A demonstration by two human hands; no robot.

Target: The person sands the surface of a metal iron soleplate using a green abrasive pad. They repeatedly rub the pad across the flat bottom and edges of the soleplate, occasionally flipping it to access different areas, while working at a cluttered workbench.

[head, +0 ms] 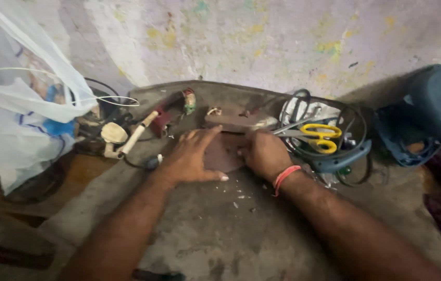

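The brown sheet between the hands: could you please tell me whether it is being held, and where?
Left hand presses flat on the brown sheet; right hand grips its right edge.

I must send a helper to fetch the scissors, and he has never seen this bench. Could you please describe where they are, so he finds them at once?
Start from the grey workbench against the stained wall and look just beyond the person's right hand. There a blue round housing holds looped black cables, and the scissors lie across them, blades pointing left. Their bright yellow handles are the only yellow thing among the dark tools.
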